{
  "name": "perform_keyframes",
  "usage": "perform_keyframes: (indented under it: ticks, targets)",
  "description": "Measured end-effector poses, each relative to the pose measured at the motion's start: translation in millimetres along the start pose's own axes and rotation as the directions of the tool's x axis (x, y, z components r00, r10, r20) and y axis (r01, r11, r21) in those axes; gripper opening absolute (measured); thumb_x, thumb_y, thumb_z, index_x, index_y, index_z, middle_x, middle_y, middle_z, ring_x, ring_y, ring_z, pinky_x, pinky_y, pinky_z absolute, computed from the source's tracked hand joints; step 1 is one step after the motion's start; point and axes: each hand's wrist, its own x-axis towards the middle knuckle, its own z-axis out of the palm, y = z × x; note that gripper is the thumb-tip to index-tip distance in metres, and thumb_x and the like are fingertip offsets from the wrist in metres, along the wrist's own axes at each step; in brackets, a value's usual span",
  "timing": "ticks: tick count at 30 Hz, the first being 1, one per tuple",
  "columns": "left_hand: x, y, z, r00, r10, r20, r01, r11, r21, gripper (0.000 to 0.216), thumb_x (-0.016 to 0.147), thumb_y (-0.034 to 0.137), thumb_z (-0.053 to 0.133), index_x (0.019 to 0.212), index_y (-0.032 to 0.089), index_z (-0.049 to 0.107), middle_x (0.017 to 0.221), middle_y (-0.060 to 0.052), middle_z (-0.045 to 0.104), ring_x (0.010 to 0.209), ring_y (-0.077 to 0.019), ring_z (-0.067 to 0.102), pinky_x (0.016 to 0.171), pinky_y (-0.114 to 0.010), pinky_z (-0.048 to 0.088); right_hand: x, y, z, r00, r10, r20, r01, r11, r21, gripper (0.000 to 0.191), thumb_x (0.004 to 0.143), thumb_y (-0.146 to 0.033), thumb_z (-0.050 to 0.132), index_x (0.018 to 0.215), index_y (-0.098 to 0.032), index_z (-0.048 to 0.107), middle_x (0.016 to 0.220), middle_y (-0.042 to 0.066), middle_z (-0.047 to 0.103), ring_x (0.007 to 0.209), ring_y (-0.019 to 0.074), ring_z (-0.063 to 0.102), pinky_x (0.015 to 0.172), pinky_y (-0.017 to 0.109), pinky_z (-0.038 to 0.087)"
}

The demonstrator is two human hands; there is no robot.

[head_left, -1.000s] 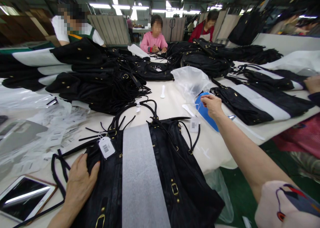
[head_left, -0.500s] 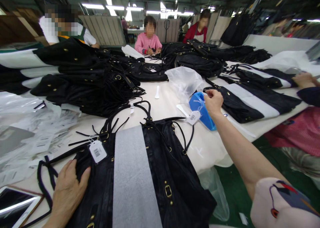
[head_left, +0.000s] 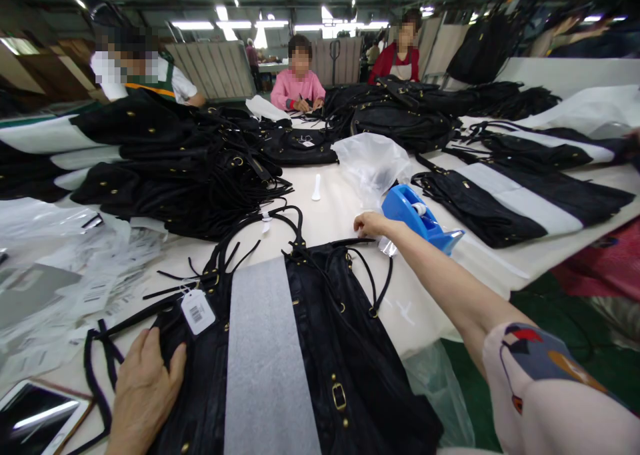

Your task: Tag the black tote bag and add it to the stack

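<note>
A black handbag with brass buckles lies in front of me, a grey-white strip of wrapping around its middle. My left hand rests on the bag's left side, fingers spread and thumb apart. Close above that hand is a white barcode tag tied on by a string. My right hand is beyond the bag's upper right corner, fingers curled together; whatever they hold is hidden. Just right of it stands a blue tape dispenser. A shiny whitish piece shows partly beneath my right wrist.
Stacked black bags rise at the left, above a heap of barcode tags and a tablet-like device. A clear plastic bag and another wrapped bag lie beyond. Several people sit across the table.
My right hand has moved left and down from the tape dispenser. The dispenser now sits turned, further right. My left hand stays on the handbag.
</note>
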Motion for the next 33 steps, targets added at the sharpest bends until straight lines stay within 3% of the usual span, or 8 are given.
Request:
perform_keyframes:
  ticks: [2,7,11,17,20,23,29,33]
  targets:
    - [0,1,0,1.0,-0.009,0.008,0.009,1.0,0.006,0.065,0.082,0.045,0.025,0.133,0.005,0.025,0.121,-0.021,0.04,0.116,-0.0373,0.039,0.099,-0.049,0.034,1,4,-5,0.999,-0.016,0.044,0.016,1.0,-0.008,0.027,0.057,-0.015,0.07,0.083,-0.021,0.067,0.082,0.0,0.065,0.078,0.0172,0.059,0.065,0.021,0.044]
    - [0,4,0,1.0,-0.012,0.004,0.012,1.0,0.006,0.066,0.081,0.046,0.025,0.133,0.005,0.025,0.122,-0.023,0.04,0.116,-0.0383,0.039,0.098,-0.051,0.034,-2,10,-6,0.992,-0.036,0.124,0.038,0.999,-0.013,0.045,0.049,-0.004,0.068,0.091,-0.022,0.065,0.09,0.0,0.064,0.077,0.0161,0.059,0.061,0.02,0.044]
    - [0,4,-1,1.0,-0.007,-0.001,0.007,1.0,0.005,0.066,0.081,0.046,0.025,0.13,0.002,0.028,0.121,-0.024,0.04,0.116,-0.038,0.039,0.099,-0.049,0.034,-1,10,1,0.99,-0.035,0.14,0.037,0.999,-0.015,0.033,0.05,-0.006,0.067,0.08,-0.02,0.065,0.081,0.002,0.065,0.072,0.0172,0.059,0.056,0.021,0.042]
    - [0,3,1,1.0,0.0,-0.016,-0.001,1.0,-0.023,0.065,0.081,0.046,0.027,0.135,0.01,0.021,0.122,-0.02,0.04,0.117,-0.0368,0.038,0.098,-0.05,0.034,-4,8,-2,0.991,-0.053,0.121,0.049,0.998,0.038,0.014,0.049,-0.009,0.068,0.053,-0.017,0.058,0.052,-0.002,0.055,0.057,0.0142,0.053,0.05,0.021,0.035]
    - [-1,4,1,1.0,-0.012,-0.004,0.012,1.0,-0.023,0.065,0.081,0.045,0.027,0.136,0.011,0.019,0.125,-0.019,0.038,0.119,-0.0369,0.036,0.099,-0.05,0.033,-6,12,-11,0.998,-0.062,0.02,0.059,0.992,0.112,0.015,0.051,-0.012,0.068,0.052,-0.017,0.054,0.05,-0.004,0.05,0.055,0.0117,0.049,0.05,0.02,0.033]
    - [-1,5,1,1.0,-0.029,0.011,0.029,0.999,-0.017,0.065,0.081,0.045,0.027,0.136,0.01,0.018,0.126,-0.02,0.037,0.119,-0.0377,0.036,0.099,-0.052,0.033,-7,20,-20,0.986,-0.039,-0.163,0.073,0.976,0.206,0.014,0.058,-0.021,0.064,0.059,-0.017,0.05,0.055,-0.004,0.048,0.057,0.0106,0.045,0.053,0.02,0.032]
    - [0,7,-8,0.998,-0.039,-0.054,0.037,0.999,-0.033,0.065,0.082,0.044,0.029,0.139,0.019,0.011,0.134,-0.016,0.032,0.124,-0.0355,0.031,0.099,-0.053,0.032,-9,28,-28,0.893,0.029,-0.448,0.157,0.914,0.374,0.019,0.064,-0.031,0.057,0.063,-0.018,0.043,0.058,-0.005,0.041,0.058,0.0103,0.04,0.055,0.021,0.032]
    - [25,27,-21,0.985,0.064,-0.162,-0.068,0.998,-0.015,0.059,0.082,0.04,0.035,0.135,0.015,0.027,0.135,-0.018,0.034,0.127,-0.0338,0.028,0.1,-0.054,0.028,-13,22,-36,0.84,0.036,-0.541,0.247,0.863,0.441,0.022,0.064,-0.035,0.057,0.062,-0.018,0.043,0.057,-0.005,0.04,0.056,0.0098,0.038,0.054,0.022,0.031]
